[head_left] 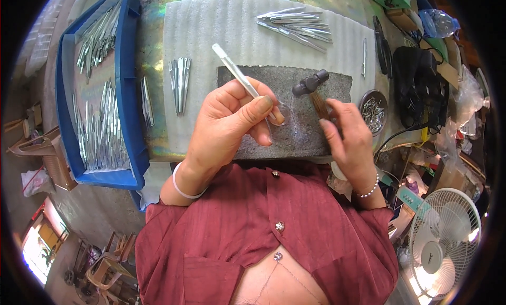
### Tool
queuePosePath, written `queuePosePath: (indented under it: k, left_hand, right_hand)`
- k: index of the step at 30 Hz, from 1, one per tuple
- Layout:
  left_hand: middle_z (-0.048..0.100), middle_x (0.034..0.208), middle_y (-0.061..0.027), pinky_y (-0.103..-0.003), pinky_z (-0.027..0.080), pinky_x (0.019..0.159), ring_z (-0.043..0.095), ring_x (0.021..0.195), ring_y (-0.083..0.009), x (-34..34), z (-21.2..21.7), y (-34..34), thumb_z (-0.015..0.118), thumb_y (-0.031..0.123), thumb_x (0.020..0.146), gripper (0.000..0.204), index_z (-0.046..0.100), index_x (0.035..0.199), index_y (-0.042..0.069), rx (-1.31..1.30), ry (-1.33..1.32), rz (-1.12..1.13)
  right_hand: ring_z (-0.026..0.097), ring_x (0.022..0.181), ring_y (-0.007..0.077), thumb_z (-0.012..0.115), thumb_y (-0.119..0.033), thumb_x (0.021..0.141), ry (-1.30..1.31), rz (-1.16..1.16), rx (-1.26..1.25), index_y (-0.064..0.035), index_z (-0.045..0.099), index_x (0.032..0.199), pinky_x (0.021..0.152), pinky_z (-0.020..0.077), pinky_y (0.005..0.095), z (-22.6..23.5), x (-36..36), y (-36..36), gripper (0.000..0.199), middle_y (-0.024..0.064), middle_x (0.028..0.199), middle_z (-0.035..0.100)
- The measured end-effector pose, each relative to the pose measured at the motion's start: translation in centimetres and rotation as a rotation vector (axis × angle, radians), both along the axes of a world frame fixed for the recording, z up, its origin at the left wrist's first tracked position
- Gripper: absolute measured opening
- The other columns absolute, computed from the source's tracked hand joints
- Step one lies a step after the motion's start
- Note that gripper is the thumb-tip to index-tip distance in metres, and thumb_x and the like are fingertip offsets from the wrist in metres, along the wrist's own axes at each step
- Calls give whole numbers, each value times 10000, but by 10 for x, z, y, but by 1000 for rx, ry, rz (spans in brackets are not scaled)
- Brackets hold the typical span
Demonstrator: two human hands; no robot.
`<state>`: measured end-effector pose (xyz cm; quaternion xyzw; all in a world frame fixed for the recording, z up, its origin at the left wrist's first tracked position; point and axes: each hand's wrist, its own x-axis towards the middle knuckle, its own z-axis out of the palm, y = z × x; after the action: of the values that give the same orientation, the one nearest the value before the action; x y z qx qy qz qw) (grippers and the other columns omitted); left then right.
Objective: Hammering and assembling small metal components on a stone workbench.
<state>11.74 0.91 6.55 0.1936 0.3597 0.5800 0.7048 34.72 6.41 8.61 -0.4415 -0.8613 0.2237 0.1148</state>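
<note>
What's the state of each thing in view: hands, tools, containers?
left hand: grip shut on metal strip, tilted over stone slab
right hand: grip shut on hammer, head resting on slab
blue tray: holds metal strips
round dish: filled with small pins
fan: cannot tell if running

A stone slab (295,112) lay on a foam mat (211,36) in the middle of the desk (153,52). A hammer (312,89) lay on the slab. A tray (126,94) of metal strips (100,126) sat at the desk's left edge. A small dish (373,112) of pins sat right of the slab. More strips (298,26) lay behind it.
</note>
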Motion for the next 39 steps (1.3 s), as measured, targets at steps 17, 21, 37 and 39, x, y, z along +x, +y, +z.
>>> queuePosePath:
  k: [17, 21, 37, 39]
  left_hand:
    - [622, 774, -62, -199, 485, 585, 595, 651, -86, 2, 20, -17, 555, 92, 921, 142, 594, 969, -37, 86, 386, -50]
    - [621, 745, -55, -185, 465, 549, 575, 605, -69, 4, 31, -19, 554, 20, 899, 143, 579, 1025, -43, 32, 395, -66]
    - [630, 814, -67, -200, 473, 705, 601, 765, -85, 13, 23, -18, 542, 21, 911, 293, 512, 1195, -45, 163, 442, -84]
    - [626, 877, -73, -207, 480, 717, 603, 791, -90, 15, 19, -21, 539, 12, 911, 316, 484, 1219, -39, 184, 392, -65]
  right_hand:
    - [626, 853, 370, 590, -185, 773, -141, -456, 85, -4, 563, 1068, 766, 481, 426, -62, 54, 164, 347, 218, 873, 641]
    - [617, 867, 386, 556, -127, 724, -165, -452, 55, 16, 540, 1073, 805, 467, 435, -62, 53, 172, 377, 228, 870, 639]
    - [545, 594, 49, 547, -114, 918, 612, 186, -388, 24, 588, 995, 522, 429, 181, 31, -7, 15, 163, 19, 742, 580]
    - [558, 605, 55, 561, -90, 907, 665, 168, -497, 26, 581, 995, 524, 435, 184, 32, -17, 4, 147, 26, 741, 589]
